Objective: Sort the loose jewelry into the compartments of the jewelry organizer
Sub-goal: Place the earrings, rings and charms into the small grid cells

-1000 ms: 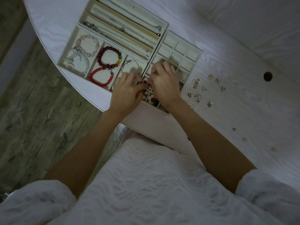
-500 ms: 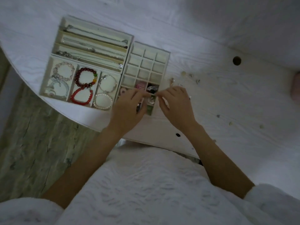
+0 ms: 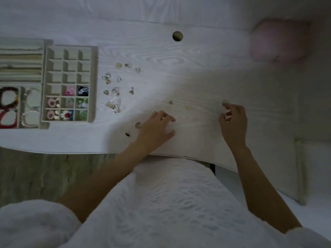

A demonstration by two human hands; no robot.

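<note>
Head view shows your left hand [image 3: 157, 127] spread flat on the white table [image 3: 179, 77] close to its near edge, fingers relaxed and gripping nothing. Your right hand [image 3: 232, 120] sits further right with fingers curled; a small pale piece [image 3: 225, 101] lies at its fingertips, but you cannot tell whether it is pinched. The jewelry organizer [image 3: 69, 83] stands at the table's left edge, its near compartments holding coloured pieces, its far ones bare. Loose earrings [image 3: 114, 90] are scattered just right of it. A blurred pink object [image 3: 275, 42] sits at the far right corner.
</note>
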